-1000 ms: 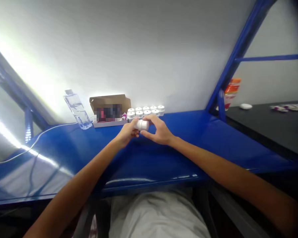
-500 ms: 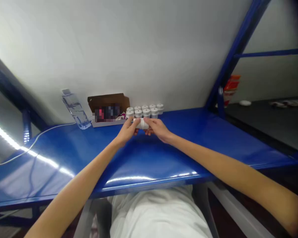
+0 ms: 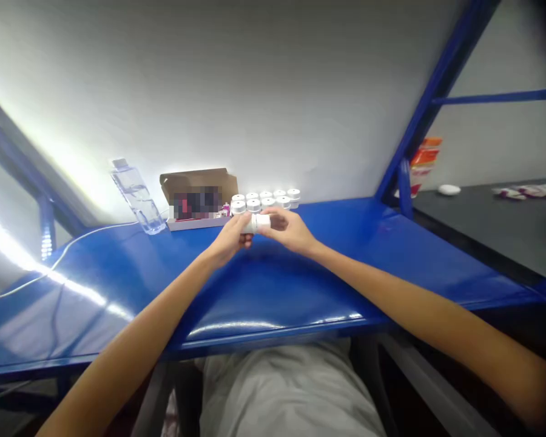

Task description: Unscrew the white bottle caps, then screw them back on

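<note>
A small white jar (image 3: 257,223) lies on its side between both of my hands, held just above the blue table (image 3: 273,285). My left hand (image 3: 230,238) pinches its left end with closed fingers. My right hand (image 3: 290,230) grips its right end, fingers curled around it. Right behind the hands, several white-capped jars (image 3: 266,199) stand in two rows against the wall.
An open cardboard box (image 3: 196,198) sits left of the jar rows, and a clear plastic water bottle (image 3: 135,197) stands further left. A white cable (image 3: 68,254) runs across the left of the table. A blue frame post (image 3: 430,103) rises at the right, beside a dark table (image 3: 491,218).
Both hands keep hold of the white jar; it has lifted slightly and turned between the fingers. The camera view shifted a little.
</note>
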`<state>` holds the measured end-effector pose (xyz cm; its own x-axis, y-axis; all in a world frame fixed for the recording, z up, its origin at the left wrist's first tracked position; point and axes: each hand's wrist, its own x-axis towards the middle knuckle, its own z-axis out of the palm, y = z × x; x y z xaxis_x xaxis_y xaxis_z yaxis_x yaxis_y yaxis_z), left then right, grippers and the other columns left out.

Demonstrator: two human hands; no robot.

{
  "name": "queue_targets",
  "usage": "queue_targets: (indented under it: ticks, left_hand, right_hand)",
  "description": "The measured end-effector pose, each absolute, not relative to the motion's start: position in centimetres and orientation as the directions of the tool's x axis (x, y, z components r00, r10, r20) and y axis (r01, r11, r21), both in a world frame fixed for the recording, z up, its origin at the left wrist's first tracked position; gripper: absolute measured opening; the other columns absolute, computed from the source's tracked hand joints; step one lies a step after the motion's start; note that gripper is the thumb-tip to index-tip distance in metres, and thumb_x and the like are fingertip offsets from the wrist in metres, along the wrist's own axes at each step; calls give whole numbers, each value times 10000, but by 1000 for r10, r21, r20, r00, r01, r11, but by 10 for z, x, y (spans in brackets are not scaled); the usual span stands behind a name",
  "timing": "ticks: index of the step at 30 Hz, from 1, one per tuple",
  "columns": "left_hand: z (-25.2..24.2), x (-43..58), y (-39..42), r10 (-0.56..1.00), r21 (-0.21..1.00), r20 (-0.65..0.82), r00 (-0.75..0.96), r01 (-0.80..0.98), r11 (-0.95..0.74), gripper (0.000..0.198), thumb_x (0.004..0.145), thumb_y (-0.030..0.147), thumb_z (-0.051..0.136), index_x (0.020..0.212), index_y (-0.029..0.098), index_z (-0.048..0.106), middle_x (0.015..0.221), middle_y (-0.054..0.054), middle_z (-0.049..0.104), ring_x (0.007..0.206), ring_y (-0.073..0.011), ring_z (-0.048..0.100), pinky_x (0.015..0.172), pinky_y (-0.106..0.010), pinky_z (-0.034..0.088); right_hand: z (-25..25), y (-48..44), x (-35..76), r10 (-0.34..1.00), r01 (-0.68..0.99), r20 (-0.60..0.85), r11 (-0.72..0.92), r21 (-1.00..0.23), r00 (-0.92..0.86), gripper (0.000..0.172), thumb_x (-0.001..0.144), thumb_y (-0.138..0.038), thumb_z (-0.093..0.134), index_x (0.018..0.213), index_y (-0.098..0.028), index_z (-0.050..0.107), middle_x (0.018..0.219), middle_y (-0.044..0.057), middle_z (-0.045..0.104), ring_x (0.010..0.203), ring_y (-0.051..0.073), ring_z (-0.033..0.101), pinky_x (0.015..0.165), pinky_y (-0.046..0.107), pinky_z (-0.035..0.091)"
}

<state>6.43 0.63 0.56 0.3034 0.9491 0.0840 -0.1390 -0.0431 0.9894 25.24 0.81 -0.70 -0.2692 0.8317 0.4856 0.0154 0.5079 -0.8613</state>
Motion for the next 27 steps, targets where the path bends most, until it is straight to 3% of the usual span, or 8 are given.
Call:
queue_targets:
  ticks: [3, 7, 11, 14, 18, 22, 25, 27]
  left_hand:
    - [7, 63, 7, 947, 988, 34, 320, -157, 17, 446, 856, 603, 677, 950, 176, 593, 678, 18, 540, 511, -81, 463, 462, -211, 352]
    - [7, 60, 6, 938, 990, 143, 315, -35, -139, 472, 801, 552, 771, 1029, 189, 574, 734, 5, 621, 618, -114, 592, 561, -225, 451]
    - [5, 60, 7, 953, 998, 48, 299, -51, -34, 459, 846, 603, 694, 997, 185, 584, 690, 9, 583, 535, -104, 546, 492, -232, 409]
    - [6, 59, 8, 933, 994, 34, 358, -106, 4, 402, 845, 550, 721, 987, 198, 586, 736, 0, 604, 567, -105, 563, 510, -229, 421]
    - [9, 58, 5, 923, 991, 41, 383, -134, 12, 420, 835, 549, 734, 1012, 197, 588, 785, -9, 630, 595, -108, 582, 546, -238, 448]
    - [9, 57, 4, 906, 991, 84, 416, -131, -32, 422, 822, 535, 758, 1013, 199, 588, 812, -12, 645, 637, -119, 614, 596, -251, 472]
    - [6, 57, 5, 907, 992, 72, 414, -121, -24, 436, 839, 571, 724, 1023, 204, 578, 788, -5, 635, 604, -111, 595, 558, -239, 444]
    - [5, 57, 5, 908, 993, 64, 413, -119, -16, 447, 845, 589, 709, 1012, 201, 563, 784, -10, 642, 609, -119, 608, 563, -242, 446]
  right_hand:
    - [-6, 7, 253, 773, 37, 564, 598, -801, -291, 479, 674, -422, 870, 1062, -234, 660, 1093, 55, 736, 1026, 258, 715, 970, 417, 574]
    - [-4, 4, 253, 881, 75, 398, 428, -900, -256, 368, 834, -544, 708, 974, -206, 667, 835, 57, 746, 748, 237, 736, 739, 407, 632]
    - [-3, 2, 252, 775, 128, 576, 619, -775, -261, 429, 719, -441, 842, 1063, -228, 697, 1088, 65, 753, 983, 265, 727, 906, 420, 604]
    - [-4, 0, 251, 840, 113, 494, 526, -843, -224, 349, 835, -498, 725, 1030, -211, 693, 926, 63, 758, 842, 249, 741, 794, 413, 631]
    - [-4, -1, 250, 798, 82, 548, 581, -810, -250, 461, 714, -453, 845, 1077, -219, 683, 1091, 77, 742, 969, 269, 731, 857, 407, 621]
    - [0, -3, 249, 897, 32, 385, 401, -916, -219, 393, 828, -570, 712, 959, -202, 666, 876, 77, 743, 787, 252, 736, 717, 403, 637]
    - [2, -5, 248, 830, 80, 510, 538, -839, -225, 409, 728, -485, 829, 993, -212, 679, 1022, 74, 749, 947, 266, 725, 854, 410, 617]
    - [2, -5, 248, 853, 85, 480, 504, -859, -207, 465, 699, -459, 856, 1044, -211, 667, 1036, 82, 747, 882, 257, 734, 802, 405, 624]
